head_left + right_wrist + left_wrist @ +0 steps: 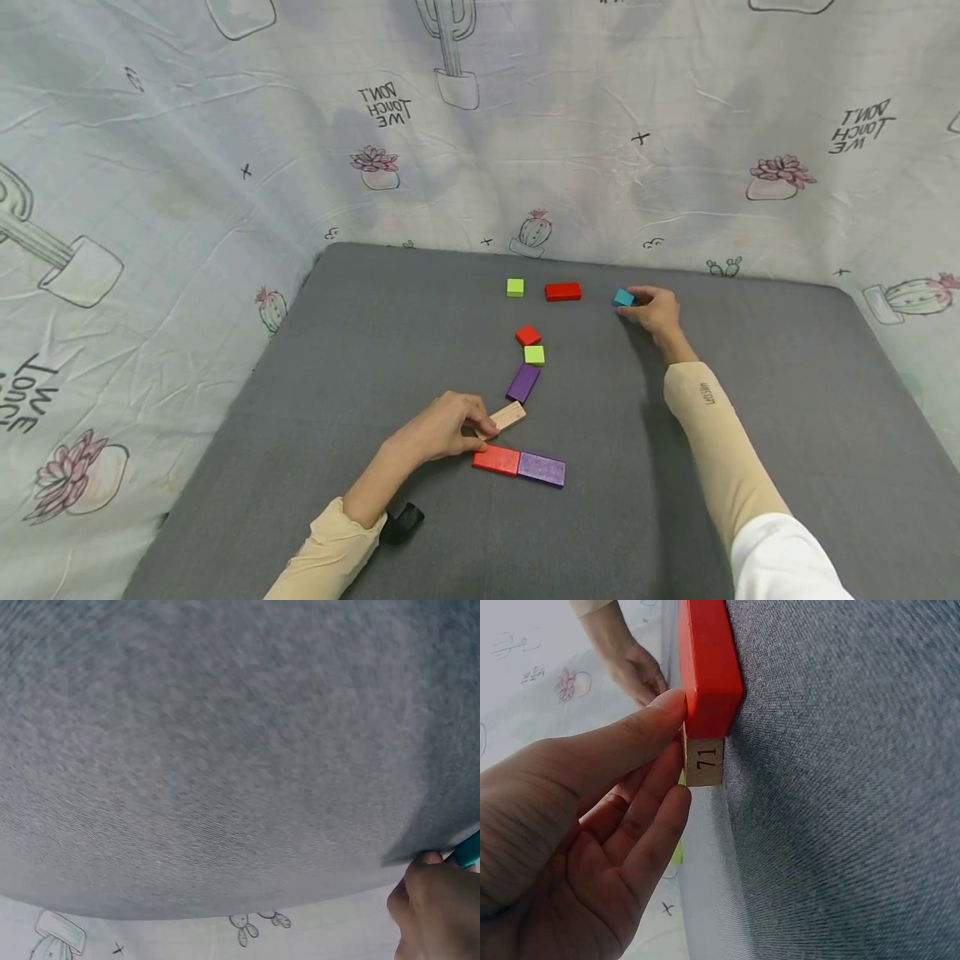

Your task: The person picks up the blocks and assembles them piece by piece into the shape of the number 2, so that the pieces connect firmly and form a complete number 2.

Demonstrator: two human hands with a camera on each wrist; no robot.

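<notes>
My left hand (450, 425) is at the near end of the line of blocks, pinching a plain wooden block (512, 416) between thumb and fingers. In the left wrist view, the end of that wooden block (705, 762) is marked 71. Its thumb tip touches or nearly touches a red block (496, 459), which lies end to end with a purple block (542, 469). Farther back, my right hand (656, 312) pinches a small blue block (623, 297) at the table surface. Only a teal edge of it shows beside the right hand (442, 907) in the right wrist view.
A second purple block (523, 383), a green block (534, 355) and a small red block (528, 335) continue the curved line. Toward the back lie another green block (515, 287) and a longer red block (562, 292). Patterned cloth (562, 150) hangs behind the grey table (360, 333).
</notes>
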